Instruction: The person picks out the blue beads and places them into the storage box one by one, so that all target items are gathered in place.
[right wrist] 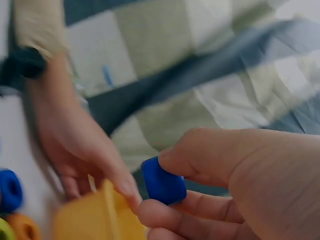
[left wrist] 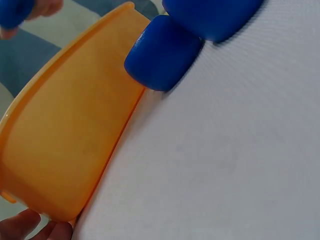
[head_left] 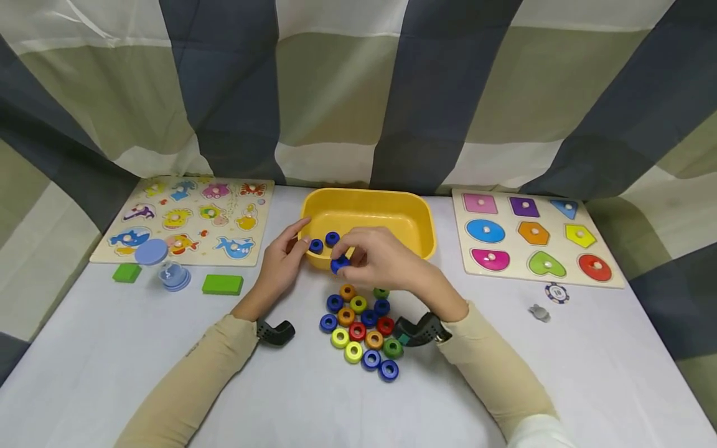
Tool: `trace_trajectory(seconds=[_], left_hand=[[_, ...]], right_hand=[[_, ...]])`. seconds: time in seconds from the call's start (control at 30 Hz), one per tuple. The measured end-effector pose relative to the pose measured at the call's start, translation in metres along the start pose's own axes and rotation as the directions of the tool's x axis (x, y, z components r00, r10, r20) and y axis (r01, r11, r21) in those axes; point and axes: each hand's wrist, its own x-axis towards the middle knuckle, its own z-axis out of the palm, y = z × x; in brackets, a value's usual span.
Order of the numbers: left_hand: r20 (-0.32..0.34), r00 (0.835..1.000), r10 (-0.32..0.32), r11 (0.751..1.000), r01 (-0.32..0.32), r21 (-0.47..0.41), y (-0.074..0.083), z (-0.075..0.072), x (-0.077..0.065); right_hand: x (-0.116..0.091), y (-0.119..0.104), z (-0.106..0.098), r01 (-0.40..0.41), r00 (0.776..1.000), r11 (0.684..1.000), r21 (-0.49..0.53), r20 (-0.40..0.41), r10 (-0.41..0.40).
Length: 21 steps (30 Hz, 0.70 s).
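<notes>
Head view: blue ring (head_left: 338,266) pinched over near wall of yellow tray (head_left: 386,211)

Far left, I note a sea-creature peg puzzle (head_left: 159,214), with two green blocks (head_left: 222,284) just in front. Next, the left hand (head_left: 280,262) grips the tray's left end, thumb at the rim, fingertips against the outer wall. Two small blue rings (head_left: 316,246) lie inside, near that thumb. Centre: a cluster of multicoloured rings (head_left: 351,331) on white cloth in front of the tray; above it, I log the right hand (head_left: 386,255) pinching the blue ring between thumb and fingers. Right: geometric-shape peg puzzle (head_left: 510,250), with a poker chip (head_left: 557,293) and small grey figure (head_left: 539,313) before it.
</notes>
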Motion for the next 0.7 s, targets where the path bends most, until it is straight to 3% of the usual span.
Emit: trace_trajectory(seconds=[0.27, 0.7], left_hand=[[-0.006, 1.0, -0.006, 1.0, 0.006, 0.018, 0.001, 0.001, -0.001], [-0.012, 1.0, 0.008, 0.999, -0.008, 0.046, 0.0, 0.001, 0.0]], right_hand=[[0.017, 0.023, -0.014, -0.211, 0.971, 0.963, 0.165, -0.077, 0.226], [0.039, 0.07, 0.01, -0.398, 0.913, 0.909, 0.12, -0.04, 0.405]])
